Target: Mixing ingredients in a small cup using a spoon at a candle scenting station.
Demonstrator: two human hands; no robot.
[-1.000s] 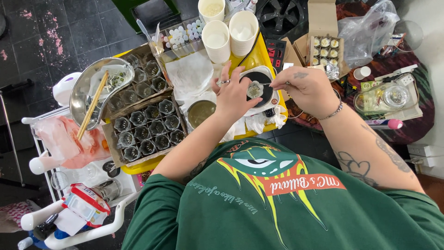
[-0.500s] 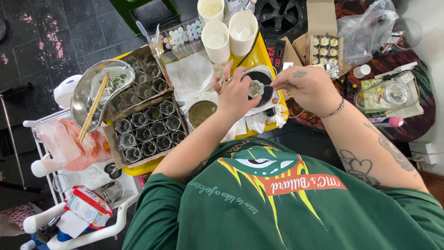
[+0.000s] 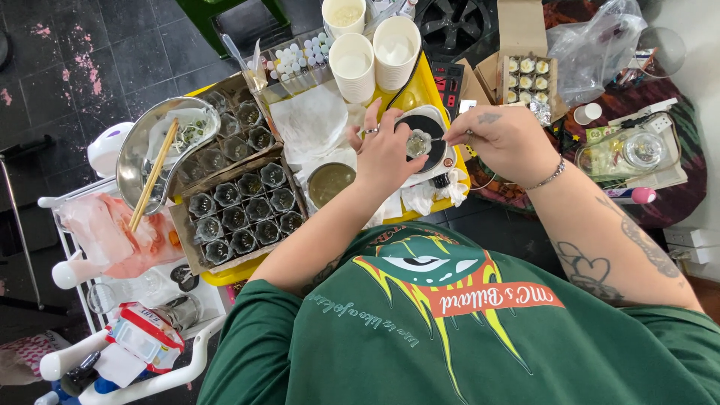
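Observation:
My left hand (image 3: 382, 156) grips a small glass jar (image 3: 417, 143) that stands on the black round plate of a small scale (image 3: 433, 124). Two of its fingers are raised, one with a ring. My right hand (image 3: 507, 139), with a bracelet at the wrist, pinches a thin metal tool (image 3: 448, 138) whose tip reaches into the jar's mouth. The jar holds something pale. The scale sits on a yellow tray (image 3: 433, 90).
Left of the hands, cardboard trays (image 3: 241, 210) hold several empty small jars. A steel bowl with chopsticks (image 3: 154, 154) lies further left. Paper cups (image 3: 352, 64) stand behind, a round tin of liquid (image 3: 330, 182) in front, and a box of filled jars (image 3: 529, 79) at the right.
Both hands stay at the small jar on the scale. My left hand's fingers have shifted only slightly.

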